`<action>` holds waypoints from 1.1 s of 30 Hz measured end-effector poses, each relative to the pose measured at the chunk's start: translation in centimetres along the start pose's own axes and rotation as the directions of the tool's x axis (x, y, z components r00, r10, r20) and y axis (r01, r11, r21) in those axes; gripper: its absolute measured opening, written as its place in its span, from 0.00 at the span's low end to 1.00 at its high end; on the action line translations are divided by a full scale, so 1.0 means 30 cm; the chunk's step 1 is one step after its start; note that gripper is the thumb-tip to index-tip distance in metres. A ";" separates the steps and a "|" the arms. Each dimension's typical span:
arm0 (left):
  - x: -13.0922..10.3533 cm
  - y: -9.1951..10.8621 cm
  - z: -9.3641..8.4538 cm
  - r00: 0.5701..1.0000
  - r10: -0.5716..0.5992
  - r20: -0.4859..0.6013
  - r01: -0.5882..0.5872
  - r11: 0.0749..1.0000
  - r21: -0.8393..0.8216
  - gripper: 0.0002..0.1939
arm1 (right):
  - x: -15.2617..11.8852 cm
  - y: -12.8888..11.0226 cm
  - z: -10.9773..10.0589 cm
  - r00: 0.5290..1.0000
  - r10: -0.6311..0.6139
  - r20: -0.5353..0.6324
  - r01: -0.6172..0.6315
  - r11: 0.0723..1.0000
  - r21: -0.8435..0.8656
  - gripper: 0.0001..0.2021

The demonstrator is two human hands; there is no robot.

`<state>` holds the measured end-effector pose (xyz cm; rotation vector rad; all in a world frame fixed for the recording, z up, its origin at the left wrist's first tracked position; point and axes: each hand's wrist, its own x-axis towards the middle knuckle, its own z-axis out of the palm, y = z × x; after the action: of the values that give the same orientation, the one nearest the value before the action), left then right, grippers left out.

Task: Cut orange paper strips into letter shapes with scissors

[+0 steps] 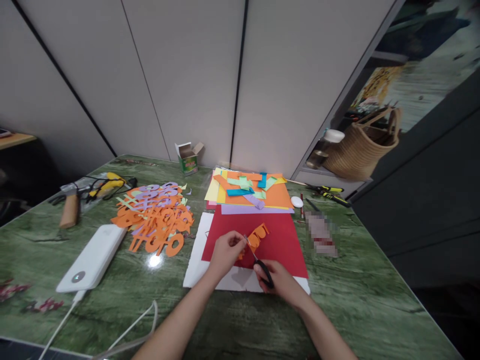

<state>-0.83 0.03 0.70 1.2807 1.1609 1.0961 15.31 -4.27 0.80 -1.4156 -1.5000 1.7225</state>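
Note:
My right hand [275, 280] is closed round the black handles of a pair of scissors [265, 272], whose blades point up and left. Between my left thumb and fingers is pinched an orange paper strip [258, 237] with rounded shapes cut along it; my left hand [227, 252] hides part of it. The scissor blades lie against the strip close to my left fingertips; whether they are parted I cannot tell. Below both hands lies a red paper sheet [221, 225] on top of a white sheet [197, 265].
A pile of orange, purple and green paper cut-outs [161, 217] lies at left, near a white power bank [93, 260] with a cable. Behind the red sheet are stacked coloured papers [275, 195]. A small open box [188, 160] stands by the wall; pliers [330, 192] lie at right.

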 end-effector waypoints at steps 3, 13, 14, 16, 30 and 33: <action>0.005 -0.009 0.004 1.000 -0.016 0.000 0.016 0.999 -0.051 0.08 | 0.006 0.007 0.005 1.000 0.009 -0.009 -0.009 1.000 0.007 0.20; 0.033 -0.005 -0.076 0.989 -0.033 0.146 0.034 0.999 -0.001 0.05 | -0.005 0.000 -0.067 0.995 -0.039 0.089 0.027 0.990 0.137 0.20; 0.035 -0.003 -0.090 0.984 -0.017 0.180 0.002 0.997 0.083 0.04 | -0.006 -0.001 -0.083 0.993 -0.082 0.083 0.068 0.984 0.162 0.20; 0.035 -0.001 -0.112 0.971 -0.006 0.239 -0.064 0.956 0.286 0.04 | -0.004 0.002 -0.112 0.992 -0.121 0.041 0.111 0.976 0.189 0.20; -0.011 0.015 -0.071 0.968 -0.036 0.250 -0.177 0.609 0.773 0.13 | 0.035 0.039 -0.139 0.969 -0.186 -0.160 0.229 0.919 0.320 0.19; -0.012 0.016 -0.047 0.966 -0.094 0.239 -0.157 0.520 0.839 0.10 | 0.041 0.041 -0.135 0.962 -0.184 -0.201 0.244 0.910 0.336 0.19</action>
<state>-2.26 -0.17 1.26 2.1419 1.5451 0.2691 18.78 -1.80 -0.32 -1.1267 -1.1341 1.5988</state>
